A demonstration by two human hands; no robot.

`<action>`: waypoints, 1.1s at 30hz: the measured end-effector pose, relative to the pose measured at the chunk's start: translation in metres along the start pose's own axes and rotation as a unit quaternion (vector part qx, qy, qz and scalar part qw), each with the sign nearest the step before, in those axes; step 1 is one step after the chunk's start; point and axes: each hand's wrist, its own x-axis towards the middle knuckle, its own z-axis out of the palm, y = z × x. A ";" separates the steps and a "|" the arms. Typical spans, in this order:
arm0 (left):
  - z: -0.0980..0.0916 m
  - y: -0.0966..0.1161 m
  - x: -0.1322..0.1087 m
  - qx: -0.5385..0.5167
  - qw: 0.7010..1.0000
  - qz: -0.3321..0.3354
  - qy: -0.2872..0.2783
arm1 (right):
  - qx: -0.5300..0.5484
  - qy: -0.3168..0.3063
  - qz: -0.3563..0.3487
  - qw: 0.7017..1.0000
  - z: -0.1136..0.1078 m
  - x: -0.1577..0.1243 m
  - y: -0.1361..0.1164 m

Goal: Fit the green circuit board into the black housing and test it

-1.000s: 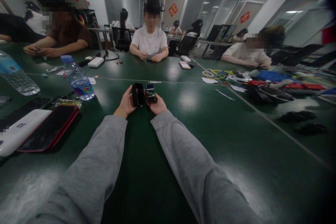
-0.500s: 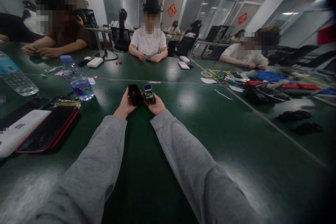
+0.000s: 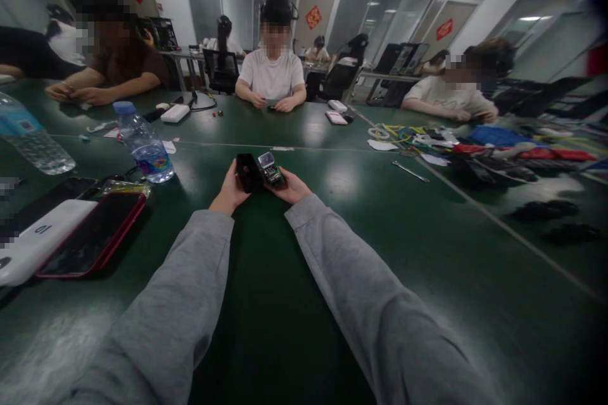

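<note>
My left hand (image 3: 230,191) is closed around a black, hollow-looking plastic case (image 3: 247,172), gripping its left side and lower end. Beside it, my right hand (image 3: 293,187) is closed on a small green circuit board (image 3: 272,173) with a little grey screen at its upper end. The board leans to the left, and its left edge is close to the case; whether they touch I cannot tell. Both things are held above the green table (image 3: 304,253). My right fingertips are partly hidden under the board.
To the left stand two water bottles (image 3: 146,149), near a red-edged phone (image 3: 95,234) and a white power bank (image 3: 42,237). A wrench (image 3: 410,171) lies right of my hands, before a heap of cables and tools (image 3: 503,145). A person in white (image 3: 270,73) sits opposite.
The circuit board has tilted over to the left in my right hand, its screen end now closer to the black case. My right wrist has turned and shifted slightly right.
</note>
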 end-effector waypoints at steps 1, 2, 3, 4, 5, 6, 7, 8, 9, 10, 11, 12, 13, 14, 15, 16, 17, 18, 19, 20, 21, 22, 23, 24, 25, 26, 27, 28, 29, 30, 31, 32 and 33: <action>0.000 0.000 0.000 0.005 1.000 0.000 -0.004 | 0.003 -0.005 -0.001 1.000 -0.001 0.000 0.000; 0.000 0.000 -0.001 0.009 1.000 0.000 -0.007 | 0.005 -0.009 -0.002 1.000 -0.001 0.000 0.001; 0.000 0.000 -0.001 0.012 1.000 0.000 -0.010 | 0.008 -0.008 -0.004 1.000 -0.002 0.001 0.001; 0.001 0.000 -0.001 0.015 1.000 0.000 -0.011 | 0.010 -0.005 -0.005 1.000 -0.002 0.001 0.001; 0.001 0.000 -0.002 0.017 1.000 0.001 -0.010 | 0.013 -0.002 -0.006 1.000 -0.002 0.001 0.001; 0.001 0.000 -0.002 0.018 1.000 0.002 -0.009 | 0.015 0.000 -0.005 1.000 -0.002 0.002 0.002; 0.001 0.000 -0.003 0.019 1.000 0.003 -0.008 | 0.016 0.002 -0.005 1.000 -0.002 0.002 0.002; 0.002 0.000 -0.003 0.020 1.000 0.004 -0.006 | 0.016 0.004 -0.004 1.000 -0.002 0.002 0.002; 0.002 0.000 -0.003 0.022 1.000 0.004 -0.002 | 0.016 0.005 -0.003 1.000 -0.002 0.002 0.002; 0.002 0.000 -0.003 0.024 1.000 0.004 0.001 | 0.016 0.007 -0.002 1.000 -0.002 0.002 0.002; 0.003 0.000 -0.003 0.025 1.000 0.004 0.004 | 0.017 0.010 -0.001 1.000 -0.002 0.002 0.001; 0.003 0.000 -0.003 0.026 1.000 0.005 0.007 | 0.017 0.013 -0.001 1.000 -0.002 0.002 0.001; 0.003 0.000 -0.003 0.026 1.000 0.005 0.009 | 0.017 0.014 -0.001 1.000 -0.002 0.002 0.001; 0.003 0.000 -0.003 0.025 1.000 0.006 0.009 | 0.016 0.015 -0.003 1.000 -0.002 0.002 0.000; 0.004 0.000 -0.002 0.023 1.000 0.005 0.009 | 0.015 0.015 -0.004 1.000 -0.003 0.003 0.000; 0.004 0.000 -0.002 0.023 1.000 0.005 0.008 | 0.014 0.016 -0.005 1.000 -0.003 0.003 0.000; 0.004 0.000 -0.002 0.023 1.000 0.003 0.008 | 0.012 0.017 -0.005 1.000 -0.004 0.003 0.000; 0.004 0.000 -0.001 0.025 1.000 0.002 0.010 | 0.012 0.016 -0.005 1.000 -0.004 0.003 0.000; 0.005 0.000 -0.001 0.027 1.000 0.001 0.014 | 0.011 0.014 -0.005 1.000 -0.004 0.003 0.000; 0.005 0.000 -0.002 0.029 0.999 0.001 0.018 | 0.012 0.011 -0.005 1.000 -0.004 0.003 0.001; 0.006 0.000 -0.002 0.031 0.999 0.001 0.022 | 0.012 0.006 -0.005 1.000 -0.004 0.003 0.001; 0.006 0.000 -0.002 0.033 0.999 0.001 0.026 | 0.013 0.002 -0.006 1.000 -0.004 0.003 0.001; 0.006 0.000 -0.002 0.034 0.999 0.001 0.028 | 0.013 -0.001 -0.006 1.000 -0.004 0.003 0.002; 0.007 0.000 -0.003 0.035 0.999 0.001 0.029 | 0.013 -0.001 -0.005 1.000 -0.003 0.003 0.002; 0.007 0.000 -0.003 0.036 0.999 0.000 0.030 | 0.013 0.002 -0.005 1.000 -0.003 0.003 0.002; 0.007 0.000 -0.003 0.037 0.999 0.000 0.032 | 0.013 0.005 -0.006 1.000 -0.002 0.003 0.002; 0.006 0.000 -0.003 0.038 0.999 0.000 0.033 | 0.014 0.008 -0.007 1.000 -0.002 0.003 0.002; 0.006 0.000 -0.003 0.038 0.999 0.001 0.032 | 0.014 0.012 -0.008 1.000 -0.002 0.003 0.002; 0.005 0.000 -0.003 0.039 0.999 0.001 0.031 | 0.013 0.013 -0.009 1.000 -0.001 0.003 0.002; 0.005 0.000 -0.002 0.040 0.999 0.001 0.027 | 0.011 0.015 -0.009 1.000 -0.001 0.003 0.002; 0.004 0.000 -0.002 0.041 0.999 0.000 0.022 | 0.008 0.015 -0.009 1.000 -0.001 0.003 0.002; 0.003 0.000 -0.001 0.042 0.999 -0.001 0.017 | 0.006 0.015 -0.009 1.000 -0.002 0.003 0.002; 0.003 0.000 0.000 0.044 0.999 -0.002 0.012 | 0.003 0.014 -0.009 1.000 -0.002 0.003 0.002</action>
